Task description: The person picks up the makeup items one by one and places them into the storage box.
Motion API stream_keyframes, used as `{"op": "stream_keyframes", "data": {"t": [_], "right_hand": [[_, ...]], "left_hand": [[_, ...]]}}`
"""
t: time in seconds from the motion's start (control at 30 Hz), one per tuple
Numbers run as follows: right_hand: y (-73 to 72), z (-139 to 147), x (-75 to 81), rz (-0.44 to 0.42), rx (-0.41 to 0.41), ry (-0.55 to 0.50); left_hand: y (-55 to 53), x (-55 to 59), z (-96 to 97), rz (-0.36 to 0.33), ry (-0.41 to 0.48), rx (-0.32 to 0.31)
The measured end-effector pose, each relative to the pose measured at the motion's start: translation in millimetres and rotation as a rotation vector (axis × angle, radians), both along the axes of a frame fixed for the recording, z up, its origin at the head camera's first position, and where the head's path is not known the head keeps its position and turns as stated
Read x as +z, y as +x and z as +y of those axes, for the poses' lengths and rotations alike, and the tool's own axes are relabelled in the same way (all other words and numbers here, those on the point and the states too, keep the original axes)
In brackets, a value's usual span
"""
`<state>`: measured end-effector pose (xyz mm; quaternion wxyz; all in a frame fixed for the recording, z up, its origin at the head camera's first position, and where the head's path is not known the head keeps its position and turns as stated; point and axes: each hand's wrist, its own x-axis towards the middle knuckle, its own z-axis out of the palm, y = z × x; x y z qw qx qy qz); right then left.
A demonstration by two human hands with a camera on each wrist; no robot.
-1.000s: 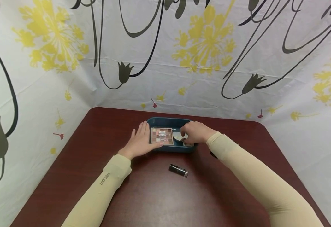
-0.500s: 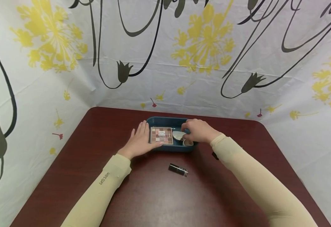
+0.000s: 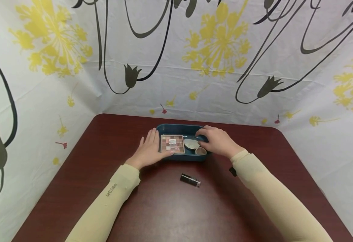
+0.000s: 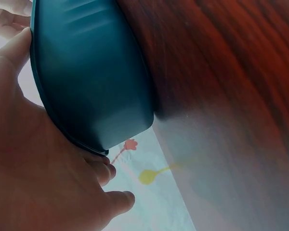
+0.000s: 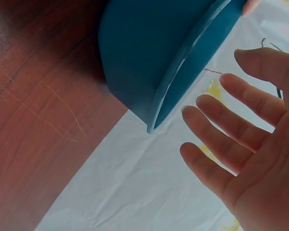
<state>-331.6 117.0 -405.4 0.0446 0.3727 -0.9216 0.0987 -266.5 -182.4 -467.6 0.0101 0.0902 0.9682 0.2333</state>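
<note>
At the back of the table sits a teal tray (image 3: pixel 179 128). In it lie an eyeshadow palette (image 3: pixel 172 144) on the left, a pale rounded piece (image 3: pixel 192 144) in the middle, and a small round pot (image 3: pixel 201 151) at the front right. My left hand (image 3: pixel 147 152) rests against the tray's left end, fingers straight and thumb over the front rim. Over the right end hovers my right hand (image 3: pixel 217 139); in the right wrist view its fingers (image 5: pixel 214 139) are spread and relaxed, holding nothing, beside the tray wall (image 5: pixel 135 62).
A black lipstick tube (image 3: pixel 190 180) lies on the dark red table (image 3: pixel 176 211) in front of the tray. Behind the table hangs a white flowered cloth (image 3: pixel 164 67). A small black piece (image 3: pixel 233 171) shows beneath the right cuff.
My right hand has let go of the small round pot and drawn back to the right, leaving the pot in view in the tray. The left hand has stayed in place.
</note>
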Motion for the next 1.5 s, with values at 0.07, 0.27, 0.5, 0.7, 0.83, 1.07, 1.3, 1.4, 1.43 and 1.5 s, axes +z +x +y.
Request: {"op": "stream_keyframes", "data": {"t": [0.07,0.27,0.5,0.7,0.83,1.07,1.3,1.4,1.43,1.5], "right_hand": [[2.8,2,-1.5,0.015,-0.005,-0.014],[12.5,10,-7.3,0.04,-0.035,-0.077],[24.7,20,-17.5,0.077,-0.049,-0.115],[34.1,33,-23.6,0.098,-0.075,-0.138],[37.4,42,-26.7,0.113,-0.096,-0.154],[38.9,58,-33.5,0.111,-0.151,-0.155],[41.8,78,-40.5,0.093,-0.208,-0.135],[42.7,86,-41.5,0.092,-0.228,-0.117],[43.0,89,-42.0,0.093,-0.238,-0.111],[44.1,95,-43.1,0.089,-0.257,-0.104]], "left_hand": [[-0.6,-1.0,-0.3,0.001,-0.002,0.0],[-1.3,-2.6,0.3,0.008,0.011,-0.003],[-0.6,-3.4,2.3,0.023,0.006,0.005],[-0.2,-1.1,0.5,0.015,-0.002,-0.001],[1.0,1.7,-0.7,0.009,-0.003,-0.001],[1.0,2.2,-0.9,0.012,-0.005,0.005],[-0.5,-1.3,0.2,0.011,-0.014,0.003],[-1.0,-1.4,0.8,0.015,-0.017,0.008],[-1.0,-1.3,0.8,0.016,-0.015,0.009],[-1.1,-0.8,0.7,0.02,-0.011,0.009]]}}
